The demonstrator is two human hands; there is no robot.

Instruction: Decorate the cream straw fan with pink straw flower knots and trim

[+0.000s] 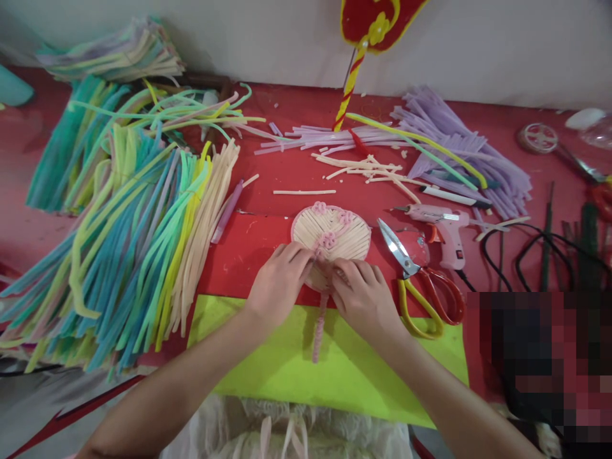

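A round fan (299, 226) made of cream pipe cleaners with a pink rim lies in front of me, its twisted pink handle (318, 335) pointing toward me. Pink flowers of looped pipe cleaner (327, 240) sit on its face. My left hand (282, 277) is closed at the fan's lower left, fingertips pinched by a small pink pipe-cleaner piece (317, 254). At the lower right, my right hand (361, 290) bends its fingers over the fan, thumb and forefinger close together at its face. Both hands hide the fan's lower part.
Scissors (406, 264) and a pink glue gun (442, 226) with a black cord lie on the right. Bundles of coloured pipe cleaners (143, 236) cover the left; purple ones (444, 146) lie at the back right. A yellow-green sheet (268, 363) is under my forearms.
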